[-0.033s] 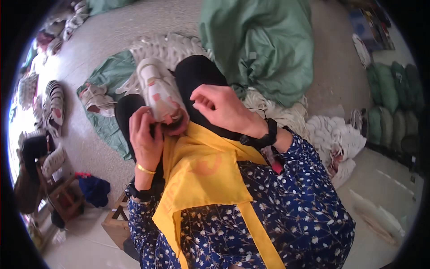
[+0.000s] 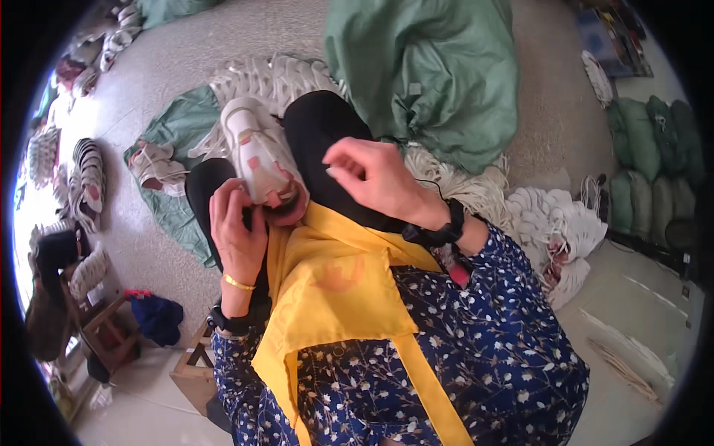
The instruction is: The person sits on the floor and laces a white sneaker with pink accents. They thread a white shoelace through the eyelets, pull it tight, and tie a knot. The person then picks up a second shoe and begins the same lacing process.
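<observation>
A white shoe [image 2: 262, 160] with pinkish-red patches stands between my knees, its dark opening towards me. Beside that opening is my left hand [image 2: 238, 225], its fingers curled and thumb drawn in close. Whatever its fingertips hold, if anything, is too small to make out. My right hand [image 2: 375, 178] is raised over my right knee, apart from the shoe, with fingers bent and pressed together. Anything thin in that pinch cannot be seen. A yellow apron [image 2: 335, 282] covers my lap.
White shoe parts [image 2: 275, 74] lie heaped beyond my knees. A green sack [image 2: 446, 82] stands ahead, and a green cloth [image 2: 195, 115] bears another shoe [image 2: 158, 167] at left. White laced pieces [image 2: 550, 223] are piled at right. A wooden stool [image 2: 192, 375] is near my left elbow.
My right hand has moved slightly to the right, a little farther from the shoe. My left hand stays beside the shoe's opening. The whole view has shifted a little.
</observation>
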A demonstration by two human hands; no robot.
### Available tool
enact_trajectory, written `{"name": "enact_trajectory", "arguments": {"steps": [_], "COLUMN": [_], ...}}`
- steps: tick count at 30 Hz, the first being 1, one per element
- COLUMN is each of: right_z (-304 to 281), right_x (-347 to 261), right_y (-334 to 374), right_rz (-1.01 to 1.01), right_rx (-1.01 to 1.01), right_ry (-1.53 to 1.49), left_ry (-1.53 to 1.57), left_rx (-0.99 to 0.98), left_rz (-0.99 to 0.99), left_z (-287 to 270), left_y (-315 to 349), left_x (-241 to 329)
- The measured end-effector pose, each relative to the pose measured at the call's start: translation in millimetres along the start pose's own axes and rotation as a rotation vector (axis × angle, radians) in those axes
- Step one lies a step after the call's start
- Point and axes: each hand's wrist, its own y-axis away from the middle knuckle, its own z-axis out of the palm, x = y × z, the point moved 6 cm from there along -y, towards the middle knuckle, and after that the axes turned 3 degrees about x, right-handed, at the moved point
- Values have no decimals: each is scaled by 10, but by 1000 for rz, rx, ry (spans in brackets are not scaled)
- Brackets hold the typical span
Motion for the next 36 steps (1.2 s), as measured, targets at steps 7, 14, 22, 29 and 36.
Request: {"name": "enact_trajectory", "arguments": {"steps": [7,14,22,29,36], "right_z": [-609,-451,-672,-663,-732], "right_x": [1285,2481,3305,3755,3389], "right_y": [1449,2591,2221,2263,2046], "right_rz": [422,908,416,509,409], "right_rx": [10,-184,136,-126,-31], "right_ry": [325,262,578,793,709], "left_ry": [-58,-82,-95,-99,-102], "left_rx": [5,-2,-13,0,-1], "left_rz": [-21,-32,-37,-42,-62], "left_z": [34,61,50,65,73], "left_y": [-7,14,-23,-32,-39], "left_x": [-75,-88,-31,-45,-43]}}
